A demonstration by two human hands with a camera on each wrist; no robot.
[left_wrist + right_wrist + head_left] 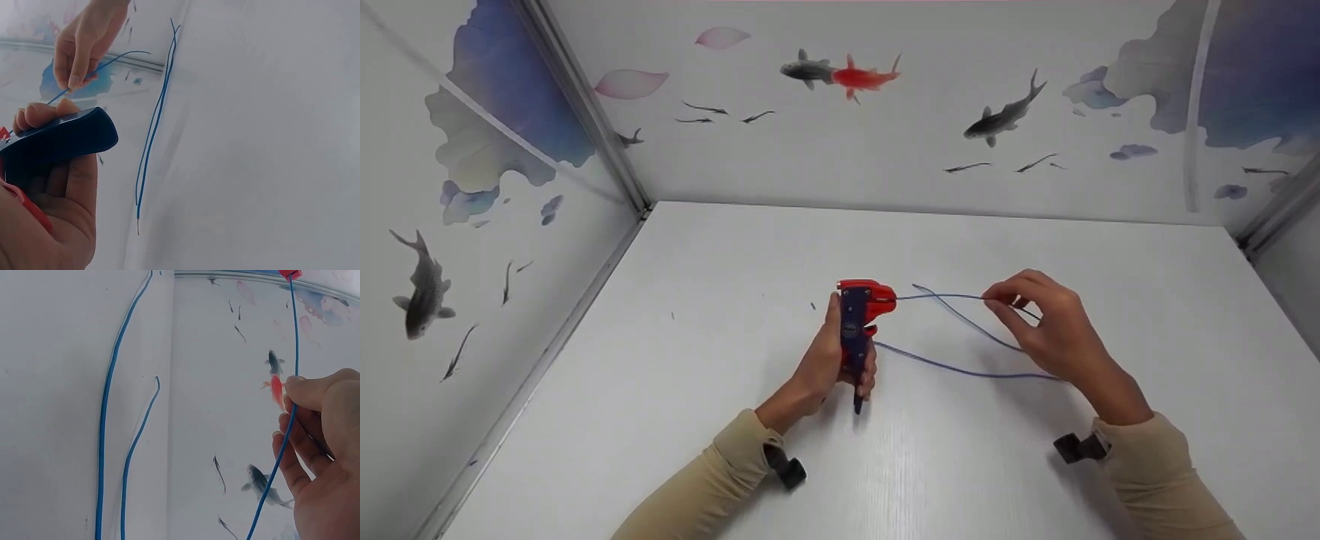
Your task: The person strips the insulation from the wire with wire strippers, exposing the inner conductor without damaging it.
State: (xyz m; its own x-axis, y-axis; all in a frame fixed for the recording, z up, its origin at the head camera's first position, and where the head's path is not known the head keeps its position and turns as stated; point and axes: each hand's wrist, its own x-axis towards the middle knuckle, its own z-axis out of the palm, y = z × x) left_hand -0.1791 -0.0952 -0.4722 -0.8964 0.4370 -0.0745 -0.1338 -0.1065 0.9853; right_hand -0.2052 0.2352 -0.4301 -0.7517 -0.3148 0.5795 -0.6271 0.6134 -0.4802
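My left hand [819, 367] grips a wire stripper [853, 322] with dark blue handles and a red head, upright over the table. A thin blue wire [945, 296] runs from the red head to my right hand [1057, 326], which pinches it between thumb and fingertips. In the right wrist view the held wire [296, 337] runs straight up to the red nose [291, 274] of the stripper, which hides its far end. Two more stretches of blue wire [153, 121] lie close together on the table in the left wrist view, with bare metal [138, 226] showing at one end.
Small dark scraps [813, 306] lie on the white table [735, 247] left of the stripper. Printed wall panels [885, 150] with fish close off the back and both sides. A small black device [789, 469] is strapped at each sleeve cuff.
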